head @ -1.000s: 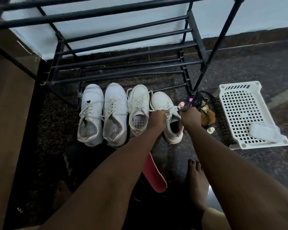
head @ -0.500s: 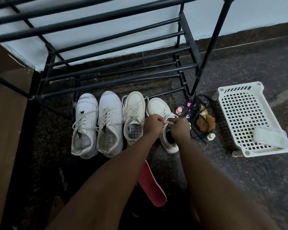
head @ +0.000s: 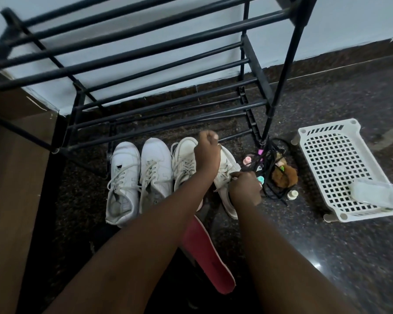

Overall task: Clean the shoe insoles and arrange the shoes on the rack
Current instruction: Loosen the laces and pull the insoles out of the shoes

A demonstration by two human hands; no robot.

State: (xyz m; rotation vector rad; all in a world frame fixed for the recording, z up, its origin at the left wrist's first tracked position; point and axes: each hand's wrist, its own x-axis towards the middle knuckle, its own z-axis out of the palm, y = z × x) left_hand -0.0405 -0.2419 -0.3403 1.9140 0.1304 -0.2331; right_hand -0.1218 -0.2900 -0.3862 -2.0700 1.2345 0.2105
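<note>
1. Four white shoes stand in a row on the dark stone floor (head: 327, 257). Their toes point at the black rack (head: 159, 64), just at its lowest front bar. From the left: first shoe (head: 123, 180), second shoe (head: 156, 175), third shoe (head: 184, 164), fourth shoe (head: 230, 162). They sit side by side, touching or nearly so.
2. The right hand (head: 245, 189) is low over the opening of the fourth shoe. Thumb and forefinger pinch its lace (head: 224, 175), and the other fingers are curled in.
3. The left hand (head: 205, 152) sits higher, above the gap between the toes of the third and fourth shoes. Its fingers are clenched into a fist. I can't tell whether a lace end is inside it.
4. The red insole (head: 204, 254) lies flat on the floor, out of any shoe. It is on the person's side of the row, with its far end hidden under the left forearm.
5. Just right of the fourth shoe, at the rack's front right leg, is a tangle of black cords (head: 270, 177). Small bottles (head: 292, 194) and a brown fuzzy lump (head: 285, 176) sit among them.
6. A white perforated basket (head: 327, 159) is further right, apart from the shoes. A pale translucent item (head: 372, 196) lies on its near corner, too unclear to identify.
7. A brown panel (head: 11, 177) stands along the left edge, beside the rack.
</note>
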